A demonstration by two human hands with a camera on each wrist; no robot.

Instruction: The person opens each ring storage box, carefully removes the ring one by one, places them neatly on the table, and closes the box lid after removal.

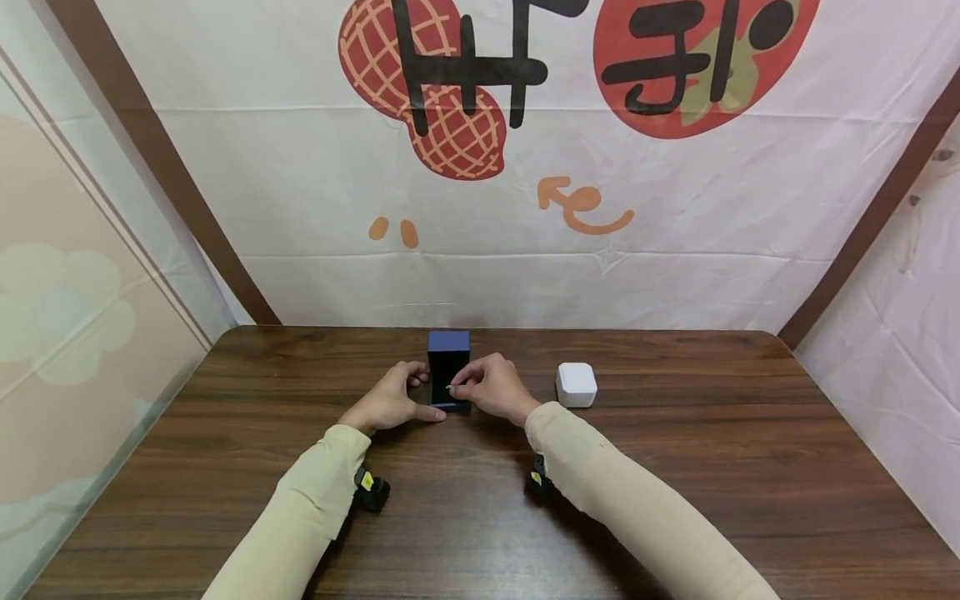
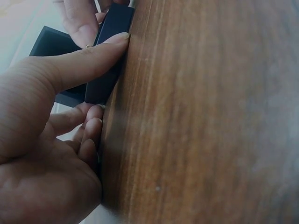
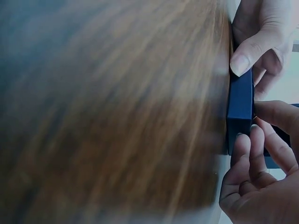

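Left hand point(image 1: 393, 402), fingers curled about the open box point(image 1: 448, 341) on the counter point(image 1: 450, 517); right hand point(image 1: 495, 388), fingers pinched on a gold piece point(image 1: 449, 387) at its mouth; apparently seating or freeing it; next move likely needs the box steady.

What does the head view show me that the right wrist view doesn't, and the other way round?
Head only, clearly: the white box, the sleeves and the red prints.
Right wrist only: bent lower fingers of the right hand, by a corner of the blue box.
Both: that open box, the right hand, the left hand gripping the box, and the table.
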